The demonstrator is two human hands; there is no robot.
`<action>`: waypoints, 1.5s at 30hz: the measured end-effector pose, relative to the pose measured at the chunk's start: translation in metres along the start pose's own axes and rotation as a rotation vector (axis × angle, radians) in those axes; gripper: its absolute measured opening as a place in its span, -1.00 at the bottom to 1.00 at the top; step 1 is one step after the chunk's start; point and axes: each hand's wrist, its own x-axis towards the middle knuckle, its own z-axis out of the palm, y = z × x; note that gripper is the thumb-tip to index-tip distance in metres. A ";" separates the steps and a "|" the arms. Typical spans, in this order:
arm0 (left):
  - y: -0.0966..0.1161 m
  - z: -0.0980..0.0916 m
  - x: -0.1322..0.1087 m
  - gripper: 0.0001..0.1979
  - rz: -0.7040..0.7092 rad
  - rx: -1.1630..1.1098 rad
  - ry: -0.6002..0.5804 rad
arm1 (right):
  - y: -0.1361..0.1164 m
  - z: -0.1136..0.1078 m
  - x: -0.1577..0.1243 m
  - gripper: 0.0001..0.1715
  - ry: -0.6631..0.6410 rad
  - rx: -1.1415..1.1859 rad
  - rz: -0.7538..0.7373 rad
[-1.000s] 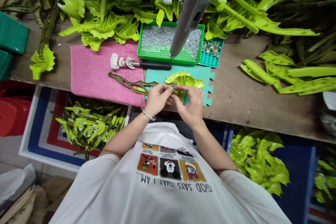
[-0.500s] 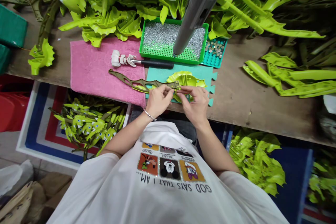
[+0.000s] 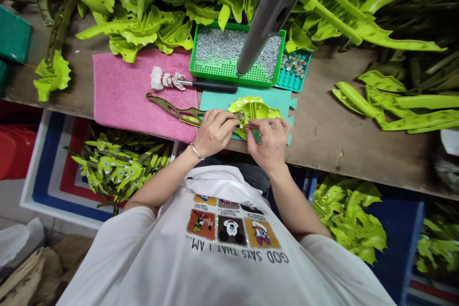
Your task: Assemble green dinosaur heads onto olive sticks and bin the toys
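Two dark-green block-shaped objects [image 3: 13,33] stand at the left edge of the frame. One red plastic object [image 3: 16,153] lies below them. One white tray with blue and red bands [image 3: 46,179], lower left, contains a heap of lime-green and olive plastic pieces [image 3: 120,167]. One pink terry cloth [image 3: 118,88], left of centre. On it, the white-wrapped head of a black-handled tool [image 3: 217,87]. One long, curved olive plastic strip with cut-outs [image 3: 190,114] runs from the cloth to the frame's centre. One left hand [image 3: 214,131], braceleted, lies over this strip; fingers bent, fingertips near its right end; whether they grip it cannot be told. One lime-green, frill-edged plastic shell [image 3: 263,108], centre, on a teal foam mat [image 3: 215,99]. One right hand [image 3: 268,142] at the shell's near edge, thumb and forefinger drawn close; anything pinched is too small to tell. One bright-green perforated tray [image 3: 215,76], upper centre, with silver screws [image 3: 222,50]. Several narrow lime-green plastic parts [image 3: 398,107], right, on the brown worktable [image 3: 322,138].
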 end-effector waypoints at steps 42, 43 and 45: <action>-0.021 0.005 -0.014 -0.58 0.345 0.077 -0.288 | -0.013 -0.009 -0.028 -0.88 0.003 0.404 0.488; -0.021 0.006 -0.014 -0.58 0.346 0.076 -0.287 | -0.014 -0.009 -0.028 -0.89 0.006 0.368 0.472; -0.021 0.006 -0.014 -0.57 0.342 0.073 -0.290 | -0.015 -0.009 -0.028 -0.94 0.023 0.283 0.396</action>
